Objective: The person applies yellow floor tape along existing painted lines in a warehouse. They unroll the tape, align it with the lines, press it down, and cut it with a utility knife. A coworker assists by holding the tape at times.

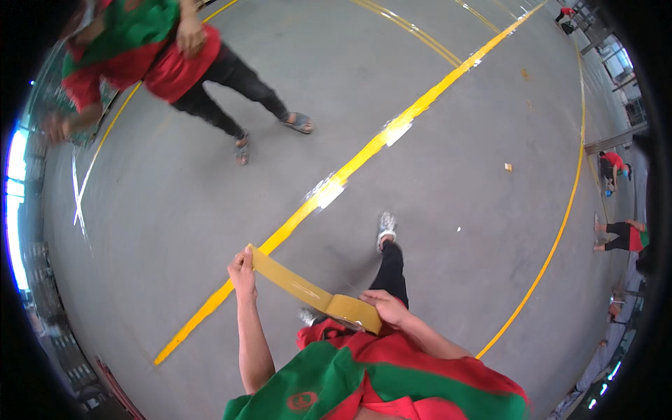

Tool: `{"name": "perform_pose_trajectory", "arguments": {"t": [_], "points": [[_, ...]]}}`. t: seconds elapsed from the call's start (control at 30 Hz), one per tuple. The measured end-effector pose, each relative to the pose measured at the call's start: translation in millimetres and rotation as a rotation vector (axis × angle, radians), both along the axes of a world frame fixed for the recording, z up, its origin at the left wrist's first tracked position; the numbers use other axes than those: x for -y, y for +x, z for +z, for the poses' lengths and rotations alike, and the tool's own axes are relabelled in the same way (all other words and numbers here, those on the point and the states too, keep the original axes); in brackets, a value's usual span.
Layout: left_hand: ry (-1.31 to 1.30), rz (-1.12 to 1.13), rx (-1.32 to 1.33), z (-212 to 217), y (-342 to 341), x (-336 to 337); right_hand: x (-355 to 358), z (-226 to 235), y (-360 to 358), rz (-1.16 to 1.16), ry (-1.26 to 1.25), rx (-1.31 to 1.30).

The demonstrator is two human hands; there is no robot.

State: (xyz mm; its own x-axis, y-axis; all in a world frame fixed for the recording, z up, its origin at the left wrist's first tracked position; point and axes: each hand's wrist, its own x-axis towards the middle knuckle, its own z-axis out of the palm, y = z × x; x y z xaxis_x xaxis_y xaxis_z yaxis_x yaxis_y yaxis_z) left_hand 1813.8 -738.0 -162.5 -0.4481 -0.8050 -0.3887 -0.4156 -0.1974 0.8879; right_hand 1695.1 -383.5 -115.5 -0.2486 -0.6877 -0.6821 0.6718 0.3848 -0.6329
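Observation:
A wide roll of tan packing tape (355,311) is in front of my body, with a length of tape pulled off it to the left. The free end is pinched in my left hand (243,274), fingers closed at its edge. My right hand (387,306) grips the roll at its right side; part of those fingers is hidden behind it. Between the two hands the strip stretches taut, above the grey floor (448,252). Just beyond my left hand runs a yellow floor line (294,222).
Shiny clear patches (329,193) lie along the yellow line. A co-worker in a red and green shirt (171,66) stands at the upper left. Another yellow line (553,257) curves along the right, with more people (619,236) beyond it. A small scrap (508,167) lies on the floor.

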Motion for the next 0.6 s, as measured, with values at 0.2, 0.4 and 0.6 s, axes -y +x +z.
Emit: {"name": "perform_pose_trajectory", "arguments": {"t": [0.2,0.4,0.6], "points": [[-0.169,0.009,0.089,-45,-176,-42,-33,-60,-170,-0.003,0.134,-0.085],[-0.094,0.092,0.031,7,-234,2,-25,-59,-231,0.38,0.273,-0.482],[-0.447,-0.109,0.047,65,-339,88,34,-22,-284,0.224,0.412,-0.18]]}}
